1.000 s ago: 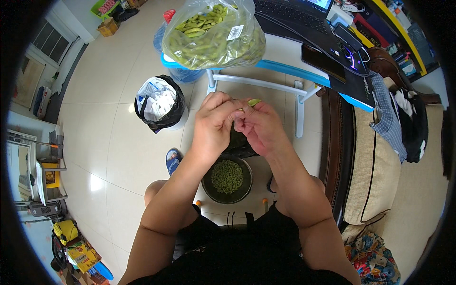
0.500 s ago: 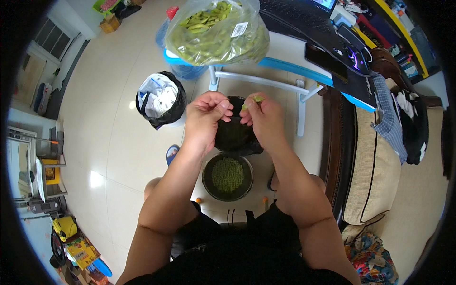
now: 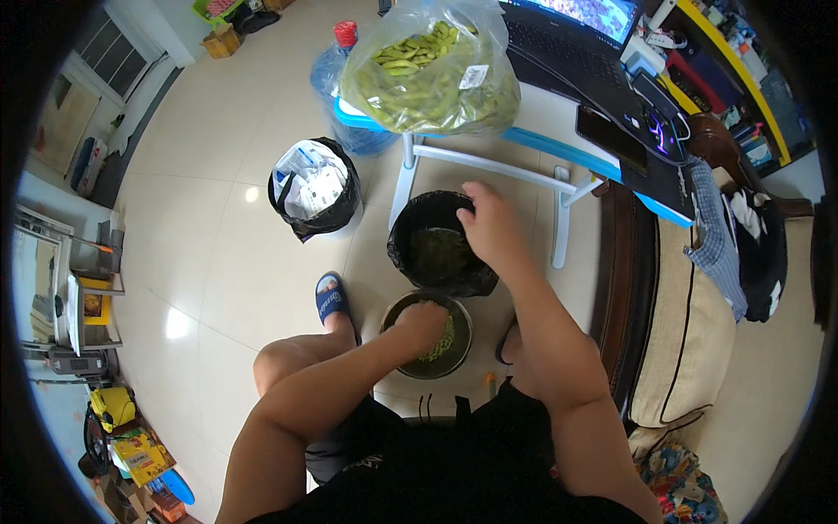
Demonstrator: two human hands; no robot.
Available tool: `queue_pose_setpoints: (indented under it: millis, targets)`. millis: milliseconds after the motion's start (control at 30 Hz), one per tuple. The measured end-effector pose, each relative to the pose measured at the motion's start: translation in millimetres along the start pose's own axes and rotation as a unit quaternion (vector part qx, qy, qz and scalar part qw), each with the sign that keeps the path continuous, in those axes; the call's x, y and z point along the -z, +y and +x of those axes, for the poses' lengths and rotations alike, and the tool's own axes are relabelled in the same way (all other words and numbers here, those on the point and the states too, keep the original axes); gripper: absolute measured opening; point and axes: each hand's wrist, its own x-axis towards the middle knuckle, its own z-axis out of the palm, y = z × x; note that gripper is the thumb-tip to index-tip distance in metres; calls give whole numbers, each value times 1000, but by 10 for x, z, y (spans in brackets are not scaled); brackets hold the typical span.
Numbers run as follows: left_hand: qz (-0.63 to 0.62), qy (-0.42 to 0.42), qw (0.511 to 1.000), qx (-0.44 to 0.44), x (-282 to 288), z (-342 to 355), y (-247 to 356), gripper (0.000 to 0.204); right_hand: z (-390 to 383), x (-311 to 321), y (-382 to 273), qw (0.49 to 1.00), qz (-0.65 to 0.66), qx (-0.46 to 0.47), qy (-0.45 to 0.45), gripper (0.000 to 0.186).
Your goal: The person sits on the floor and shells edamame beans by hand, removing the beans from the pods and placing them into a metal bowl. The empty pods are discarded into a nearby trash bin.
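Note:
My left hand reaches down into a round metal bowl of shelled green beans. Its fingertips are hidden, so whether it holds anything cannot be seen. Above the right rim of a bin lined with a black bag is my right hand, thumb and fingers apart, no pod visible in it. Dark greenish scraps lie inside that bin. On the table beyond, a clear plastic bag bulges with green bean pods.
A white-lined wastebasket with litter stands left of the bin, and a large blue water bottle behind it. The white table carries a laptop and a phone. A sofa runs along the right.
My hands were together above the bin, the right pinching a green pod. Now they are apart: the left has dropped into the bowl, and the right no longer shows the pod.

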Motion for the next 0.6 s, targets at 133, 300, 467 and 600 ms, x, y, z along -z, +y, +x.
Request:
queue_pose_setpoints:
  millis: [133,300,467,600]
  targets:
    - [-10,-80,995,51,220,-24,191,14,356,700,-654,994,102,-12,-32,19]
    - [-8,-37,999,16,450,-117,234,14,1229,670,-973,980,61,182,46,11]
    - [-26,-22,999,5,864,-151,343,13,2052,294,-944,971,-141,188,-48,13]
    - [-63,22,997,29,859,-172,285,15,2277,23,-940,957,-229,142,-108,20]
